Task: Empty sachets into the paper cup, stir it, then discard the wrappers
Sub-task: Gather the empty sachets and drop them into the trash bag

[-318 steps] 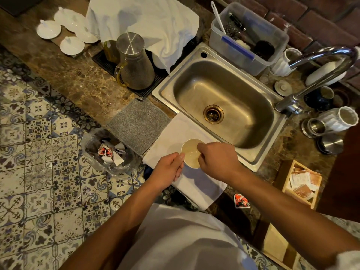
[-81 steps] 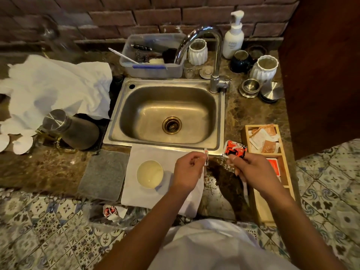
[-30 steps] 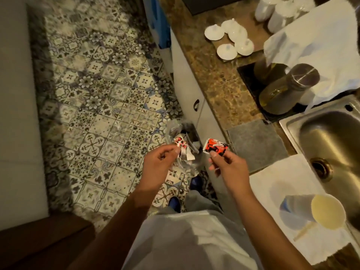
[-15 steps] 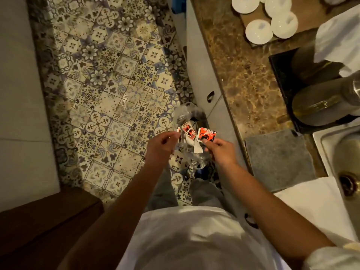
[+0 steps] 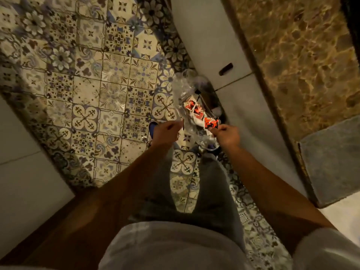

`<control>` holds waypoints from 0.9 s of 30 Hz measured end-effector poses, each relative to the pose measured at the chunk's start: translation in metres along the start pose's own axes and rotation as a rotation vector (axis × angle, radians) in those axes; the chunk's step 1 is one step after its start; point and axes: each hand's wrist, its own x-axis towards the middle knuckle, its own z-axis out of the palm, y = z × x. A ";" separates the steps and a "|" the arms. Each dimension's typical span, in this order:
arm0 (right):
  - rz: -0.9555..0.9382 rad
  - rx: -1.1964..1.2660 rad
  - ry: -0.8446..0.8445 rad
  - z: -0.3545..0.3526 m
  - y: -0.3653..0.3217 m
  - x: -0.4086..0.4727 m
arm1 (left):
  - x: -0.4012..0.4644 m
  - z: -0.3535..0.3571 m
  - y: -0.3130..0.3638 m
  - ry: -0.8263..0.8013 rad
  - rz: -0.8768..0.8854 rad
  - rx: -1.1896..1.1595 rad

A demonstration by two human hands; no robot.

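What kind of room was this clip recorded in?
Most likely a home kitchen: a brown marbled stone countertop over a pale cabinet door with a dark slot handle, patterned floor tiles, and a clear plastic-lined bin holding red sachet wrappers beside the cabinet.

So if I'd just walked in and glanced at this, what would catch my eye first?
Probably the red-and-white wrapper pinched in the right hand, held over a clear plastic bag on the floor by the cabinet, with more red wrappers already inside. The left hand hovers beside it, pinching a small torn strip. All around spreads the busy patterned floor tile.
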 end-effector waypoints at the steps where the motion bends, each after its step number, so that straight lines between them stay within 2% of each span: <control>1: 0.029 -0.024 0.005 0.005 0.001 0.012 | 0.016 0.002 0.002 -0.010 0.005 0.042; 5: 0.103 -0.078 -0.001 0.026 0.011 0.068 | 0.086 0.019 0.000 -0.028 0.105 0.147; 8: 0.076 -0.090 0.002 0.037 0.016 0.094 | 0.126 0.028 -0.001 -0.005 0.108 0.150; 11: 0.041 -0.115 0.019 0.051 0.028 0.128 | 0.171 0.052 -0.019 0.043 0.056 0.111; 14: 0.102 -0.118 -0.005 0.063 0.047 0.156 | 0.203 0.075 -0.040 0.074 -0.008 0.058; 20: 0.170 -0.150 -0.047 0.085 0.056 0.193 | 0.240 0.108 -0.076 0.040 -0.091 -0.069; 27: 0.061 -0.262 0.026 0.113 0.044 0.217 | 0.272 0.147 -0.111 0.105 -0.272 -0.065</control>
